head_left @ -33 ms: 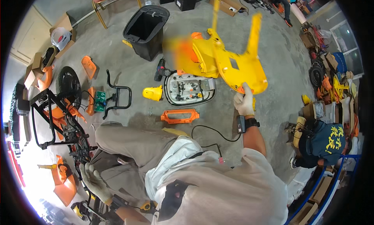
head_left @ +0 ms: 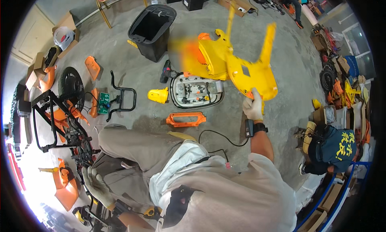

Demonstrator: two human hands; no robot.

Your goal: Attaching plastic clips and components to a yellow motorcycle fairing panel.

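Note:
My right hand (head_left: 253,107), in a white work glove, grips the lower edge of a yellow plastic panel (head_left: 251,77). The panel has two long prongs and a square cutout, and it is held up over the floor. Behind it are more yellow and orange plastic parts (head_left: 213,57), partly blurred. My left hand (head_left: 96,187), also gloved, has its fingers stretched out beside the dark frame of a partly stripped two-wheeler (head_left: 76,141); nothing shows in it. A grey-white tray (head_left: 189,91) with screws and small black parts lies below the panel.
A black bin (head_left: 152,35) stands ahead, with a cordless drill (head_left: 167,71) near it. On the floor are a yellow cover (head_left: 158,95), an orange frame piece (head_left: 186,119) and a black tube rack (head_left: 124,99). Another person (head_left: 333,145) is at the right, near piled parts.
The yellow panel has tilted, its prongs shifting a little to the right and down. My right hand keeps hold of it; my left hand has hardly moved.

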